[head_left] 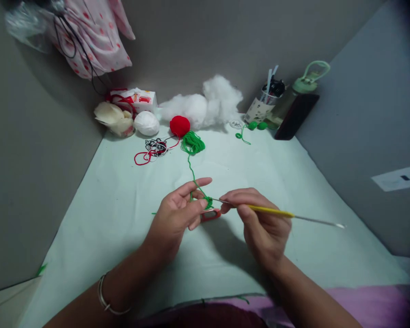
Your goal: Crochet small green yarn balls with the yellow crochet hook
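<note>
Though blurry, seemingly yarn (208, 202) on hook (276, 212)

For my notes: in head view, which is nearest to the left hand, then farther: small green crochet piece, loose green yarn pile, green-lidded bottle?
1. Small green crochet piece, at the left hand's fingertips.
2. Loose green yarn pile, farther back.
3. Green-lidded bottle, far right corner.

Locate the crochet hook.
Head view, right of centre: the crochet hook is held in the right hand above the pale tablecloth, its tip at the green crochet piece pinched by the left hand.
</note>
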Demonstrator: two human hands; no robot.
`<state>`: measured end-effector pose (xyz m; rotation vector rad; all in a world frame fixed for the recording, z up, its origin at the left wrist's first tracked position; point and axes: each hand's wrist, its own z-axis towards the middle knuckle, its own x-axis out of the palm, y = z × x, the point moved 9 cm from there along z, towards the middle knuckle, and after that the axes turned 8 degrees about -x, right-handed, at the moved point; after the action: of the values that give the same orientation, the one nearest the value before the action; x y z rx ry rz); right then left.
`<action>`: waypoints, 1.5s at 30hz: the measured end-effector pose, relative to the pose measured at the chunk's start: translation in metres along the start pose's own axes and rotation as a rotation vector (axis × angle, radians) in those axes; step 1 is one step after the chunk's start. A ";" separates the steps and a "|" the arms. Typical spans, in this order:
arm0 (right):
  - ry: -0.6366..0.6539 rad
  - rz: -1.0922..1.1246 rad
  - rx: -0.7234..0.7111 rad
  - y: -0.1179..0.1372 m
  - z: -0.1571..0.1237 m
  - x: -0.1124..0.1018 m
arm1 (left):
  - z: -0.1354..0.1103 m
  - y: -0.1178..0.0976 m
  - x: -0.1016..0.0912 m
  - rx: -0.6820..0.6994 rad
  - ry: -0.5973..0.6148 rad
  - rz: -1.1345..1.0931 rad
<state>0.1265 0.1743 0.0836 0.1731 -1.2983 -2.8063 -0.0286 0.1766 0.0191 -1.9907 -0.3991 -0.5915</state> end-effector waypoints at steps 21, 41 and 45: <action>0.162 -0.300 -0.137 0.006 -0.014 0.013 | 0.002 0.019 0.013 -0.065 0.055 -0.045; 0.056 -0.022 0.029 -0.001 -0.004 0.006 | 0.000 0.007 0.003 0.039 -0.048 -0.073; -0.064 0.139 0.115 -0.014 -0.003 -0.001 | 0.000 0.006 0.001 0.027 -0.066 -0.085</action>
<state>0.1280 0.1806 0.0711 -0.0033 -1.4263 -2.6443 -0.0245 0.1741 0.0147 -1.9792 -0.5312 -0.5716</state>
